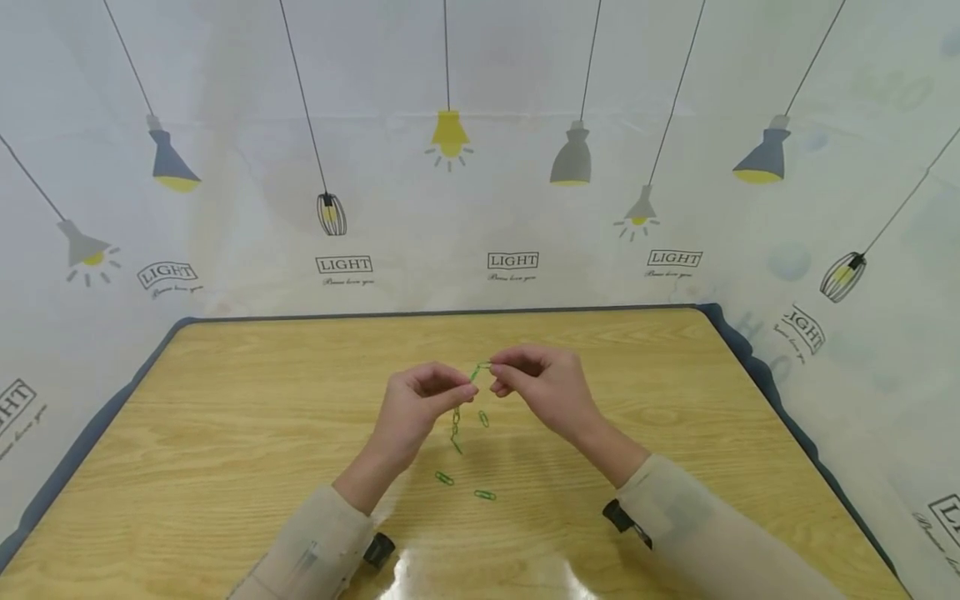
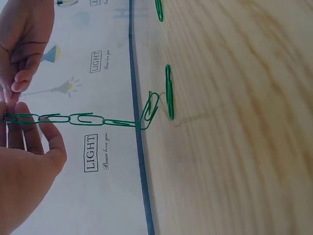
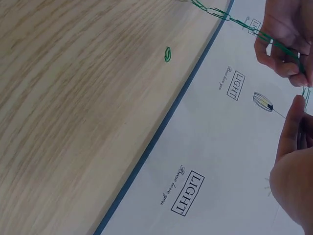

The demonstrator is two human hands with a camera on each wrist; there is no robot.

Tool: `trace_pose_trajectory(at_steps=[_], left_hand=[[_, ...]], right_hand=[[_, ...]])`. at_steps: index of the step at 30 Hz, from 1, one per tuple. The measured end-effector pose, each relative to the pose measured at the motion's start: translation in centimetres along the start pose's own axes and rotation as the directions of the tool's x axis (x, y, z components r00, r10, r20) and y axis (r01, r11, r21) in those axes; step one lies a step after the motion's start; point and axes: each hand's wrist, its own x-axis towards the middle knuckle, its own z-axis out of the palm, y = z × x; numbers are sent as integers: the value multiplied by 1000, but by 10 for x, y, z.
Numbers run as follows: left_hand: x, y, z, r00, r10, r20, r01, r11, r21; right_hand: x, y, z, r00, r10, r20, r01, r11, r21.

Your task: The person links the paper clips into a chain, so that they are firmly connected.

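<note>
A chain of green paper clips (image 1: 455,422) hangs from my left hand (image 1: 408,412), whose thumb and fingers pinch it near the top. In the left wrist view the chain (image 2: 87,119) runs down toward the table, its lowest clip tilted. My right hand (image 1: 553,392) pinches a green clip (image 1: 484,365) at the upper end, close to the left fingertips. Whether that clip is linked to the chain I cannot tell. Three loose green clips lie on the wood: one behind the chain (image 1: 483,418), a nearer left one (image 1: 444,478) and a nearer right one (image 1: 485,495).
The wooden table (image 1: 247,400) ends at a dark blue edge band (image 1: 450,314). Behind it stands a pale wall covering (image 1: 420,250) printed with lamps and the word LIGHT. Black devices sit at the left cuff (image 1: 379,550) and the right cuff (image 1: 618,517).
</note>
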Motion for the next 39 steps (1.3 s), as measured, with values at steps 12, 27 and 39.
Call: trace_pose_trajectory(at_steps=[12,27,39], left_hand=[[4,11,0,995,37,91,-41,998,49],[5,10,-5,999,11,48,-16,994,111],[8,7,-14,999,45,25,-47,998,48]], right_hand=[[2,-8,2,974,-217,70,214,976,44],[-3,-3,-2,989,-50,137,58,997,-49],[-33,37,11,846,187,500,-51,961,-273]])
